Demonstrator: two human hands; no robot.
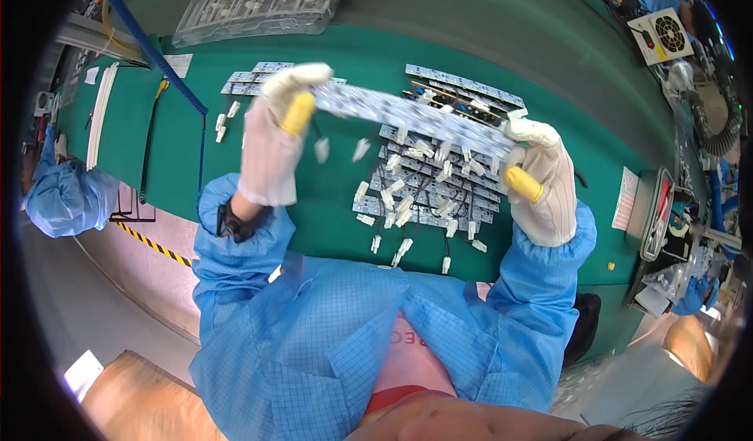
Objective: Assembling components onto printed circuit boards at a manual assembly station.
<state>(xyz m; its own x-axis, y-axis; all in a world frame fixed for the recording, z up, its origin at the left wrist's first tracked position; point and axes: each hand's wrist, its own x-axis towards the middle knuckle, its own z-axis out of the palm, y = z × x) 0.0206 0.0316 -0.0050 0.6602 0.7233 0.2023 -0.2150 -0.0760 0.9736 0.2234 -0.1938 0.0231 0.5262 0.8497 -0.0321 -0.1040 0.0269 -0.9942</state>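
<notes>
together, the left hand and the right hand pinch the two ends of one long, thin board, thumbs and fingers closed on it. the board is up over the green table. more boards lie under it in rows, with little white plugs on dark wires. a clear tray sits at the far side.

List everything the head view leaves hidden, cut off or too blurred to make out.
- Held strip board, head view: fine surface detail, lost to blur.
- Dangling white connectors, head view: exact shape, blurred.
- Boards lying beyond, head view: partly covered by the held strip board.
- Clear plastic tray, head view: far end cut off by the upper edge.
</notes>
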